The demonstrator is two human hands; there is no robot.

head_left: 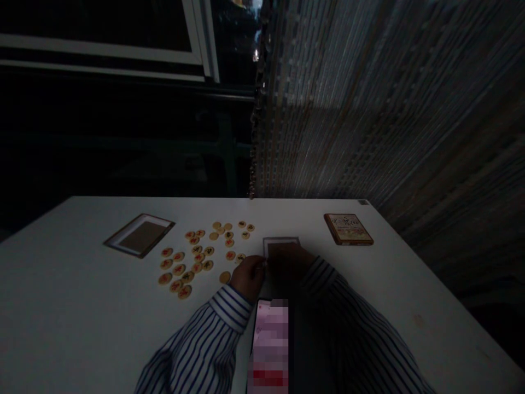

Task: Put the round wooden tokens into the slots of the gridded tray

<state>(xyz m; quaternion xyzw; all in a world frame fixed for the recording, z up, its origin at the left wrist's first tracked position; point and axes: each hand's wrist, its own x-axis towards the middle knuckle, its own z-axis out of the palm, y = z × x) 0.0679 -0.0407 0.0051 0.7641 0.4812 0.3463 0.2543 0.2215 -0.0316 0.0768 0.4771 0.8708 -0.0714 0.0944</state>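
Dim light fills the room, and a big white table [131, 328] takes up the near part. Behind it on the right hangs a curtain of thin strings [328, 120]. On the far left it is very dark, with a pale window frame [164, 52] up high.

Lots of round pieces [199, 257] lie in a loose bunch on the table, left of the middle. Some have red marks on top, some have black marks, and a few look plain. One plain piece [225, 277] is just beside the left hand [249, 276].

That hand is partly curled, with its fingers close together at the left side of a shallow tray [282, 239] in the middle. I cannot tell if it has hold of anything. The right hand [291, 260] reaches over the same tray and hides much of it. It is too dark to tell how far open it is or what it holds.

Both arms wear striped sleeves [197, 345]. A phone [268, 339] with a lit pink screen is between them, at the near side. Another shallow tray [139, 235] sits on the far left of the table. On the far right lies a flat brown box [348, 229] with a picture on top.
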